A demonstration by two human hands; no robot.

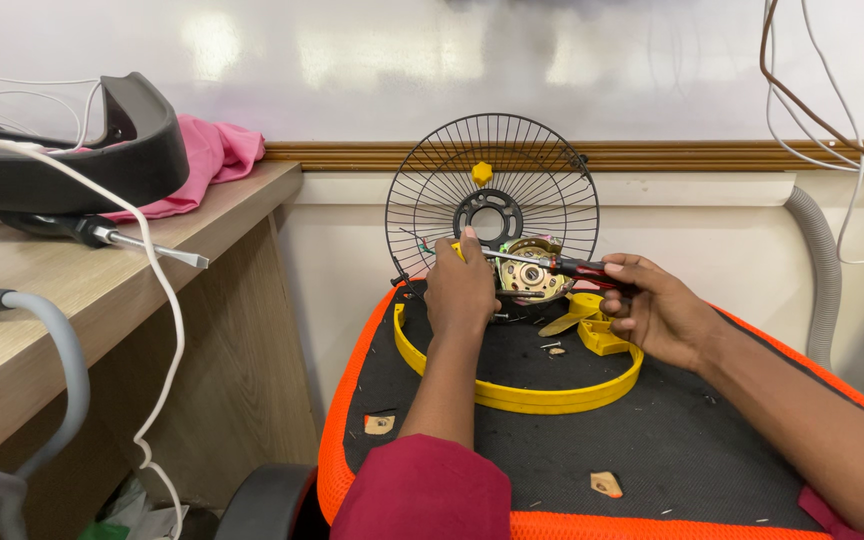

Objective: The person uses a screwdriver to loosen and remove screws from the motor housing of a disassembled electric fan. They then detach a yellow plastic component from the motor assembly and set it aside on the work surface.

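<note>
Head view, round metal fan motor [529,272], brass-coloured core, windings seemingly exposed, screwdriver [552,264] across it

Bright, even light, sharp focus, glare on the glossy wall [252,50]

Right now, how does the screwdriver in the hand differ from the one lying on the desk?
The held screwdriver has a red-and-black handle; the desk screwdriver has a black one. The held screwdriver is gripped by the right hand, tip at the motor; the desk screwdriver lies untouched. Both have metal shafts.
</note>
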